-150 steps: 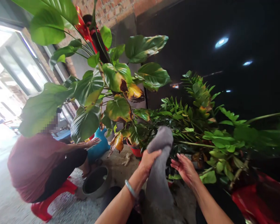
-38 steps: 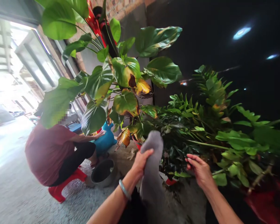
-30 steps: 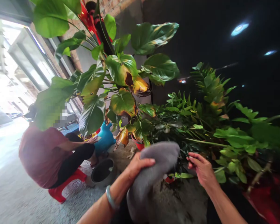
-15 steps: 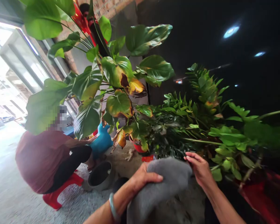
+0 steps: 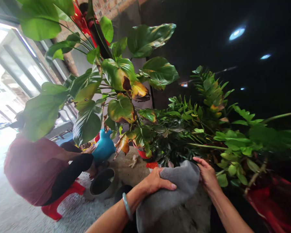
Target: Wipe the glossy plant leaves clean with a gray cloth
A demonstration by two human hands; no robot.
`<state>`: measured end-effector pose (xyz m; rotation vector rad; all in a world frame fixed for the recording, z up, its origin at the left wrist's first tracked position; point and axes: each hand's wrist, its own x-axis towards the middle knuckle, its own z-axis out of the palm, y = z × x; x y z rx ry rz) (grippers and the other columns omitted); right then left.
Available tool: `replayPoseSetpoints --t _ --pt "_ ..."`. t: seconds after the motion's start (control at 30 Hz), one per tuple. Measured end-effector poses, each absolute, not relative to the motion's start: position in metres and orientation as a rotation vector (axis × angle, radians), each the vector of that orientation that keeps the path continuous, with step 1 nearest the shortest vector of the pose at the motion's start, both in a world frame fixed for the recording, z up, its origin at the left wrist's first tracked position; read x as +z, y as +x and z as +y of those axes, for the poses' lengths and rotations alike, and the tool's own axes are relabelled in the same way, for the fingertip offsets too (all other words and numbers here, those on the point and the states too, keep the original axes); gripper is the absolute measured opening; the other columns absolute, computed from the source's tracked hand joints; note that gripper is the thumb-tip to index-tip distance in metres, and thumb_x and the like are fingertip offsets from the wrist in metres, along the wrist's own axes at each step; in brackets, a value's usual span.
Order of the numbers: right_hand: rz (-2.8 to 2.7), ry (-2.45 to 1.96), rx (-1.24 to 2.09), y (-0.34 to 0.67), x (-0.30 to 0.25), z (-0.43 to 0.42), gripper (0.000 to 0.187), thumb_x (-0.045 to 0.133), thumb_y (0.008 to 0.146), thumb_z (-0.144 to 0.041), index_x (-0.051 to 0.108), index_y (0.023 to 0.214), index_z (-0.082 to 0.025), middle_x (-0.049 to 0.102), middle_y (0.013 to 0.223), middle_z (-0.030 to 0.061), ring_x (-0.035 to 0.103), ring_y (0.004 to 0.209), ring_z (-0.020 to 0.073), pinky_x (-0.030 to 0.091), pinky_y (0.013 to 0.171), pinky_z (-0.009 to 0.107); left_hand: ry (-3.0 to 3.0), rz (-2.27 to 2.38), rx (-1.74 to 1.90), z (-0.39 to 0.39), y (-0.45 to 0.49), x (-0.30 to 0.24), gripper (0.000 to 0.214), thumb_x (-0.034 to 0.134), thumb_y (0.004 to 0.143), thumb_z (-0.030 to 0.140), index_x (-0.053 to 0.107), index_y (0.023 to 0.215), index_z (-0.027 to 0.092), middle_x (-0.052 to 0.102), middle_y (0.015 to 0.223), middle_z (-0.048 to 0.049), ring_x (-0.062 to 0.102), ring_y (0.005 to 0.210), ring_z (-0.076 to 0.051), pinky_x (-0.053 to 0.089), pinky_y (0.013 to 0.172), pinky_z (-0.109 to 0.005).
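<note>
Head view gave me both of the wearer's hands low and right of centre, with a gray cloth point(image 5: 184, 181) between them. I saw the left hand point(image 5: 157, 183) closed around the cloth, thumb lying along its top, a pale bracelet point(image 5: 126, 205) on that wrist. At the cloth's right edge I had the right hand point(image 5: 207, 176), thumb and fingers drawn narrow; from my feed I couldn't tell whether they pinched the fabric. The cloth sloped down toward the bottom of my view. Beyond it I made out a red pot point(image 5: 143, 153) and leafy plants point(image 5: 191, 118), one tall plant point(image 5: 121, 108) showing browned leaves. To the left, a person in a reddish shirt point(image 5: 36, 171) sat on a red stool point(image 5: 63, 197), near a bucket point(image 5: 107, 195) and a blue figure point(image 5: 104, 146).
</note>
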<state>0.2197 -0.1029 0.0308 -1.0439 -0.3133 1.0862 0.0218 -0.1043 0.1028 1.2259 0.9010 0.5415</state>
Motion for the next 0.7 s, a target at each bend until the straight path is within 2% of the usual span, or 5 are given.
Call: replayPoseSetpoints --t 0.17,0.3,0.47,0.57,0.7 --pt "-0.324 -1.030 1.096 0.217 0.033 -0.102 0.036 0.077 0.035 -0.023 0.063 0.067 -0.020 0.065 0.046 -0.0030 0.046 0.031 0.0084 0.038 0.034 0.021 1.280 0.749 0.927 -0.072 0.036 0.167 0.033 0.078 0.054 0.026 0.074 0.085 0.016 0.072 0.075 -0.0023 0.060 0.064 -0.016 0.049 0.063 -0.026" --pt "-0.329 -1.037 1.107 0.213 0.038 -0.102 0.037 0.076 0.034 -0.023 0.063 0.068 -0.020 0.066 0.046 -0.0005 0.047 0.031 0.0086 0.038 0.035 0.021 1.023 0.777 1.270 -0.048 0.064 0.163 0.043 0.079 0.053 0.035 0.072 0.089 0.013 0.070 0.075 -0.0032 0.059 0.061 -0.015 0.049 0.060 -0.026" --pt "-0.298 -1.087 1.134 0.216 0.032 -0.102 0.029 0.073 0.034 -0.021 0.061 0.061 -0.020 0.055 0.033 -0.0053 0.042 0.027 0.0095 0.034 0.031 0.021 1.158 0.956 0.772 -0.080 0.054 0.106 0.032 0.080 0.043 0.025 0.073 0.072 0.014 0.067 0.062 -0.0002 0.056 0.056 -0.015 0.045 0.058 -0.027" --pt "-0.293 -1.078 1.141 0.218 0.027 -0.102 0.025 0.073 0.036 -0.023 0.058 0.056 -0.020 0.049 0.031 -0.0076 0.040 0.027 0.0090 0.032 0.030 0.021 1.265 0.896 0.513 -0.090 0.034 0.113 0.028 0.079 0.045 0.022 0.073 0.071 0.015 0.068 0.064 -0.0010 0.059 0.059 -0.017 0.046 0.061 -0.029" --pt "-0.321 -1.039 1.132 0.216 0.029 -0.102 0.031 0.075 0.037 -0.021 0.061 0.064 -0.020 0.061 0.044 -0.0035 0.045 0.031 0.0085 0.037 0.034 0.021 1.292 0.738 0.800 -0.070 0.035 0.159 0.032 0.078 0.053 0.026 0.074 0.083 0.016 0.071 0.074 -0.0023 0.061 0.063 -0.016 0.048 0.064 -0.027"
